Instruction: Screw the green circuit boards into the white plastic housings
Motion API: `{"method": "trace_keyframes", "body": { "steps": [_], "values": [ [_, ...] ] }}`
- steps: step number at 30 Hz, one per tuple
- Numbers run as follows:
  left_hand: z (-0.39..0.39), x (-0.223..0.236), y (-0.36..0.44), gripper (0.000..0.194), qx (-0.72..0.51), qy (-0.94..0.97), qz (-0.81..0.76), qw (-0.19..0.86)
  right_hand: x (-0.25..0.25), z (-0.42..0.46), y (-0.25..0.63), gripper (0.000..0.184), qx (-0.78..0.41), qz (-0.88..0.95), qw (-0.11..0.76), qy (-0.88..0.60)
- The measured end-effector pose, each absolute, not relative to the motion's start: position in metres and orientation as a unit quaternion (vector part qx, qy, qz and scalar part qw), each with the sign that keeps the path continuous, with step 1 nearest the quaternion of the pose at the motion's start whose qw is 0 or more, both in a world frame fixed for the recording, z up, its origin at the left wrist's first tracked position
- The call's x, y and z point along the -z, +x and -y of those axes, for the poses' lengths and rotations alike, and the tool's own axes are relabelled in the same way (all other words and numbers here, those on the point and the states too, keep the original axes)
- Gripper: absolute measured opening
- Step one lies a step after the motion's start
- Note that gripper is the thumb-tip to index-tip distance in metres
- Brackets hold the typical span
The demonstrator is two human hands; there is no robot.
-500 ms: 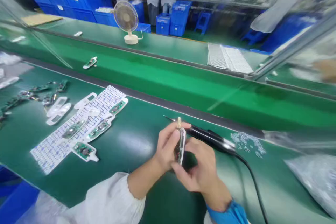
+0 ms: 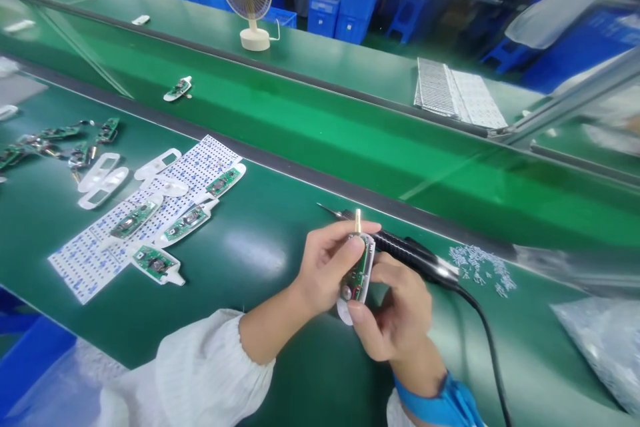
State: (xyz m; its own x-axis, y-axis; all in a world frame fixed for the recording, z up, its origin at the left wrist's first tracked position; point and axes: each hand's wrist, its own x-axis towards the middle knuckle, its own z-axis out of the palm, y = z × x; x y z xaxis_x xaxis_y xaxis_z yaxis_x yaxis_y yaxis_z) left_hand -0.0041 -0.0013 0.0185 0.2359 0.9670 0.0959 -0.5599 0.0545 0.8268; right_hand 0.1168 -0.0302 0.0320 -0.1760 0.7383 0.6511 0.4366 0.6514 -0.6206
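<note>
Between my two hands is a white plastic housing with a green circuit board (image 2: 356,275) in it, a brass-coloured tip pointing away from me. My left hand (image 2: 325,265) grips its upper left side, thumb across the board near the tip. My right hand (image 2: 397,310) holds the lower right edge, its thumb at the bottom end. Just beyond the hands lies a black electric screwdriver (image 2: 413,257) with its bit pointing left. Small screws (image 2: 480,267) are scattered right of it. To the left, several housings with boards (image 2: 187,221) lie on and around a printed white sheet (image 2: 87,267).
Loose circuit boards (image 2: 50,140) and empty white housings (image 2: 103,187) lie at the left. Beyond the dark ledge runs a green conveyor belt (image 2: 300,127) carrying one housing (image 2: 179,89). A fan (image 2: 254,39) stands behind it. A clear plastic bag (image 2: 600,340) sits at the right, near the screwdriver's cable (image 2: 483,327).
The housing has been turned so its circuit board now faces me more, where it was edge-on before. Both hands still hold it. The camera view has tilted down slightly.
</note>
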Motion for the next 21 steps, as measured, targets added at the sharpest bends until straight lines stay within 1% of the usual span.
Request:
{"method": "trace_keyframes", "body": {
  "steps": [5, 8, 15, 21],
  "values": [
    [0.0012, -0.0173, -0.0044, 0.035, -0.557, 0.392, -0.253, 0.687, -0.0308, 0.0301, 0.1167, 0.018, -0.131, 0.752, 0.516, -0.388],
    [0.0000, -0.0176, -0.0047, 0.034, -0.551, 0.391, -0.248, 0.694, -0.0324, 0.0292, 0.1151, 0.021, -0.123, 0.756, 0.509, -0.393],
    [-0.0043, -0.0180, -0.0064, 0.034, -0.506, 0.366, -0.245, 0.742, -0.0330, 0.0278, 0.1133, 0.034, -0.102, 0.755, 0.510, -0.400],
    [-0.0040, -0.0189, -0.0068, 0.033, -0.504, 0.359, -0.241, 0.748, -0.0317, 0.0287, 0.1151, 0.035, -0.098, 0.757, 0.503, -0.405]
  ]
}}
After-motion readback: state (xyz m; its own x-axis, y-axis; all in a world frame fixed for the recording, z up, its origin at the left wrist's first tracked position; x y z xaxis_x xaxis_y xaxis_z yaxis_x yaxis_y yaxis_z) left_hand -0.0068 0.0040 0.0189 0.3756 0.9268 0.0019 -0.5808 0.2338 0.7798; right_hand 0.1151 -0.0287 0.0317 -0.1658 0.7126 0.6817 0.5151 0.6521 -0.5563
